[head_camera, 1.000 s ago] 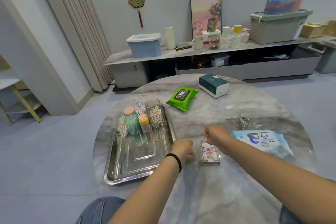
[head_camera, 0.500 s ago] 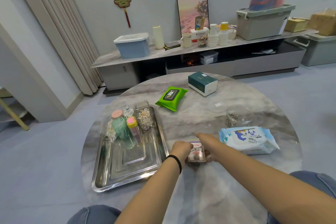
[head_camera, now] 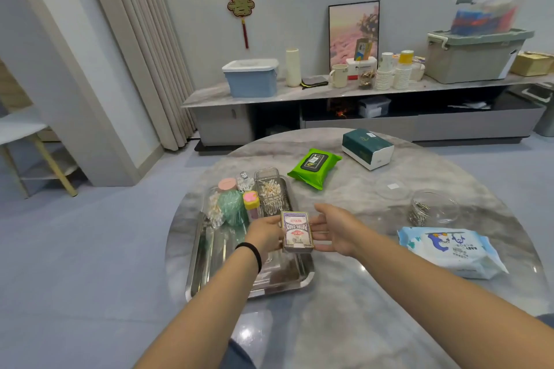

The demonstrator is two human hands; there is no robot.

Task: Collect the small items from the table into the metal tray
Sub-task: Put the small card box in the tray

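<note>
Card box lifted off the desk and now held over the tray's right edge.

A moment ago the card box (head_camera: 297,231) lay flat on the desk between both hands; now the left hand (head_camera: 265,234) grips its left side and carries it above the near right part of the metal tray (head_camera: 198,266), while the right hand (head_camera: 332,231) sits just beside it with fingers relaxed and spread, seemingly letting go. The far end of the tray already holds a cotton swab box (head_camera: 271,193), a green jar (head_camera: 230,207) and a small pink-topped tube (head_camera: 251,201). Judging by this, the card box goes in next; the green wipes pack (head_camera: 314,166), blue wipes pack (head_camera: 452,250) and glass bowl of clips (head_camera: 431,208) remain out on the desk.
</note>
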